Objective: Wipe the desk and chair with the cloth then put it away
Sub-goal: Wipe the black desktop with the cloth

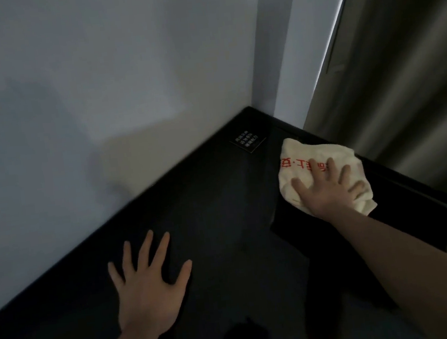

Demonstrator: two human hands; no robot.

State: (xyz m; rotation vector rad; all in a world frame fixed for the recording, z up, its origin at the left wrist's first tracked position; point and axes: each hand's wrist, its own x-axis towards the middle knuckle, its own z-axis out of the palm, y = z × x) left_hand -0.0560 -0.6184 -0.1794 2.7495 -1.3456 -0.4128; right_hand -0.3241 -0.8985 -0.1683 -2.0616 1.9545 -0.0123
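A black desk point(209, 199) runs along the white wall into a corner. A cream cloth point(307, 159) with red lettering lies crumpled on a raised black section point(404, 204) at the desk's right end. My right hand point(327, 188) presses flat on the cloth with fingers spread. My left hand point(149, 283) rests palm down on the bare desk top, fingers spread and holding nothing. No chair is in view.
A small black card point(247, 141) with white text lies near the desk's far corner. Grey curtains point(403, 93) hang at the right, just behind the raised section. The white wall point(96, 86) borders the desk's far edge.
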